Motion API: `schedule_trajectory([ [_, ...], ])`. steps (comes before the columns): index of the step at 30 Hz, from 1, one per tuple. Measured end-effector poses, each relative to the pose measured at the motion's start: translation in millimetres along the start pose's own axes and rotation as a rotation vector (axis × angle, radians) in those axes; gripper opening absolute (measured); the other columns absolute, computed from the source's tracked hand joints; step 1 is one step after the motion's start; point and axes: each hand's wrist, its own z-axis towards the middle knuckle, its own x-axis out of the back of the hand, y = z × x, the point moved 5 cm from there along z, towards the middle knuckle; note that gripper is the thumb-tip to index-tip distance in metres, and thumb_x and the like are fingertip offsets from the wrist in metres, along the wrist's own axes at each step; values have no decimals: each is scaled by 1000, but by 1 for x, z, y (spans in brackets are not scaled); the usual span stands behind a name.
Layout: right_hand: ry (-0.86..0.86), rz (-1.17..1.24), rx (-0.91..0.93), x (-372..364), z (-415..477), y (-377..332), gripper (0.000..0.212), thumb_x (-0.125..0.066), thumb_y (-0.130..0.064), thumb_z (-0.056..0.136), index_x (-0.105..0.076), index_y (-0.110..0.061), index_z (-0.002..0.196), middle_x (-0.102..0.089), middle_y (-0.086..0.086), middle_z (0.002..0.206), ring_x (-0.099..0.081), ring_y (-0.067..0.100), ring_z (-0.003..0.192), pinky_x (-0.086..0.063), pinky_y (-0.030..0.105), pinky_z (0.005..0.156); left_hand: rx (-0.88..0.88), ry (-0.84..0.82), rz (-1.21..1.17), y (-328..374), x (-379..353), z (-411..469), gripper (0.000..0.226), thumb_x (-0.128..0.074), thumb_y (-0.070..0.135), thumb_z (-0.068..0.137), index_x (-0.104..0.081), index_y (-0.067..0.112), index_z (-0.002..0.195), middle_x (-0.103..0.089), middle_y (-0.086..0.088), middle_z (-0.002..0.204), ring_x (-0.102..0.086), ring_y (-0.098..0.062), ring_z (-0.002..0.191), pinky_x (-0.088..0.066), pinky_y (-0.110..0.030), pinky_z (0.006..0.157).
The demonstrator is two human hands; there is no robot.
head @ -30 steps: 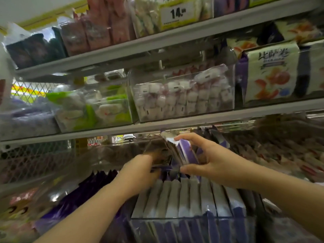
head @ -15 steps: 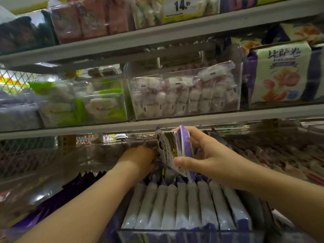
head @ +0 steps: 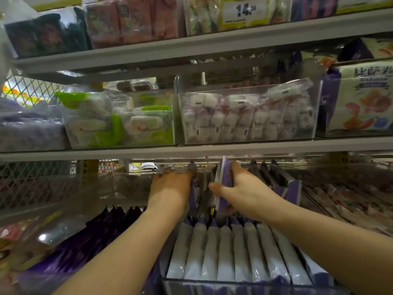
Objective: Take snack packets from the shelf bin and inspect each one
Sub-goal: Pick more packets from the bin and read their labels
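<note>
purple snack packet (head: 223, 179) — likely light, crinkly, slippery; right hand (head: 244, 193) pinches its flat faces, left hand (head: 170, 188) curls fingers over neighbouring packets (head: 194, 189)

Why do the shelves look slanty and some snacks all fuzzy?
Head view: the wide lens tilts the grey metal shelf edge; the green-and-white packets are blurred; glare spots the clear plastic bin at lower left; the white-and-purple packets in front look sharper.
</note>
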Motion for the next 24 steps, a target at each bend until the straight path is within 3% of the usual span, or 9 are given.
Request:
schedule_trajectory([
  [4, 27, -228, 32, -10, 16, -10, 36, -60, -34, 90, -51, -14, 118, -62, 7, 109, -61, 25, 101, -49, 29, 79, 2, 28, -24, 0, 5, -5, 56, -55, 28, 94, -33, 44, 142, -53, -14, 134, -47, -34, 128, -39, -41, 102],
  [8, -63, -372, 41, -29, 30, -11, 33, -59, -30, 87, -60, -10, 113, -64, 11, 107, -62, 27, 98, -54, 35, 84, -1, 58, -62, 0, 9, -10, 50, -58, 22, 92, -42, 43, 135, -59, -7, 129, -51, -30, 124, -40, -39, 99],
  [11, -134, -467, 38, -40, 38, -1, 34, -62, -35, 85, -63, -18, 115, -66, 6, 110, -63, 25, 101, -54, 38, 88, -11, 63, -92, 1, 10, -10, 42, -57, 22, 93, -49, 41, 129, -61, -4, 129, -54, -29, 122, -41, -38, 99],
  [14, -120, -542, 79, -36, 39, 13, 62, -72, -49, 75, -52, -29, 130, -60, -1, 126, -58, 24, 114, -50, 40, 95, -3, 26, -108, 0, 8, -8, 47, -57, 21, 93, -46, 43, 133, -58, -4, 133, -53, -30, 124, -40, -39, 101],
  [17, -94, -567, 133, -32, 41, 20, 81, -74, -55, 73, -38, -28, 140, -52, 0, 139, -51, 24, 125, -45, 37, 101, -9, 14, -128, 0, 7, -7, 44, -55, 25, 95, -46, 43, 135, -56, -4, 134, -52, -30, 124, -40, -40, 100],
  [20, -83, -618, 177, -35, 45, 20, 81, -75, -54, 73, -39, -23, 139, -53, 3, 137, -52, 26, 124, -46, 43, 100, -7, 22, -144, -1, 5, -8, 44, -55, 23, 96, -48, 42, 135, -57, 0, 134, -52, -27, 124, -42, -41, 101],
  [24, -115, -794, 198, -52, 43, 22, 76, -75, -47, 77, -40, -17, 137, -57, 10, 130, -56, 30, 116, -50, 42, 94, 2, 38, -145, -3, 4, -8, 47, -57, 17, 94, -49, 40, 135, -49, 0, 138, -48, -27, 127, -40, -43, 102],
])
